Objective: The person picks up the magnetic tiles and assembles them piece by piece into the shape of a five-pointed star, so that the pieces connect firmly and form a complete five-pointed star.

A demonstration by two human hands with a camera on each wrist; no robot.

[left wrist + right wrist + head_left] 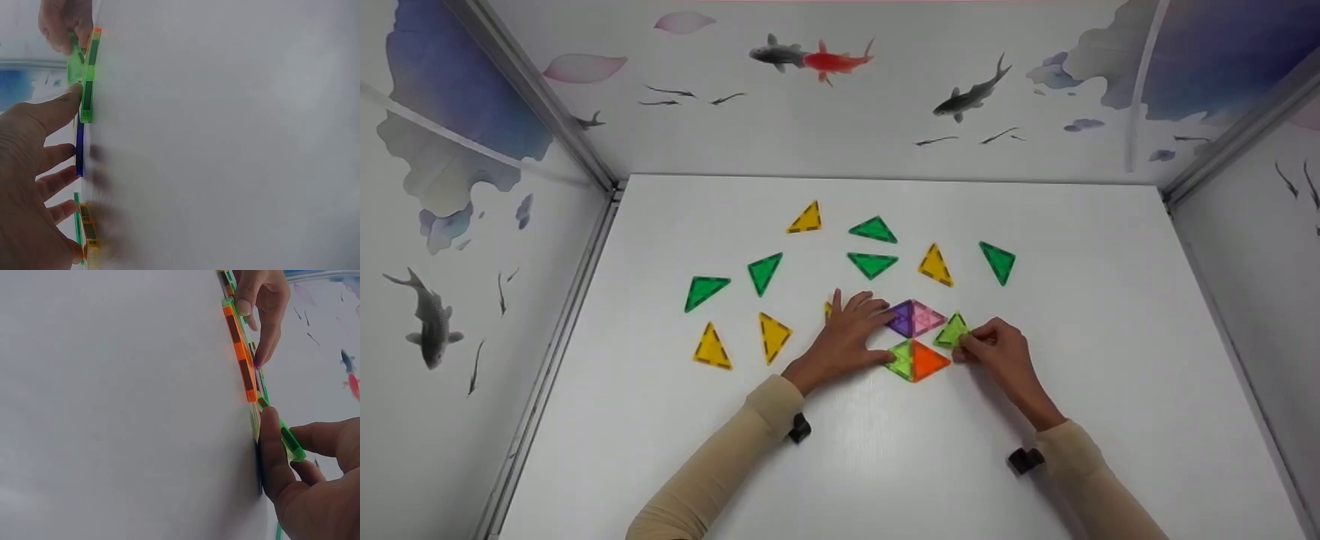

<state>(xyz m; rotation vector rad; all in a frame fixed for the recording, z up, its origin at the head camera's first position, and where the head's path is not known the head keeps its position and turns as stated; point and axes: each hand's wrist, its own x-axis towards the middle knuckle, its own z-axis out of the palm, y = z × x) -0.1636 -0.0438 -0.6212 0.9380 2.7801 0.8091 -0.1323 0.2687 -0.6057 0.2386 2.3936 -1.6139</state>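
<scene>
In the head view my right hand (pixel 997 349) pinches a light green triangular magnetic tile (pixel 952 330) between thumb and fingers. Seen from the right wrist, that tile (pixel 291 441) tilts up off the table. My left hand (pixel 847 337) spreads its fingers over the left side of a tile group. Its thumb presses a second light green triangle (pixel 901 366), and its fingertips touch the purple triangle (pixel 901 324). A pink triangle (pixel 928 319) adjoins the purple one; an orange triangle (pixel 928 361) adjoins the light green one. The held tile's left corner is close to the pink and orange tiles.
Dark green triangles (pixel 872 264) and yellow triangles (pixel 936 266) lie scattered behind and left of the group. One yellow tile (pixel 828 309) is mostly hidden by my left hand. White panels with painted fish (pixel 971 94) border the white table (pixel 885 465).
</scene>
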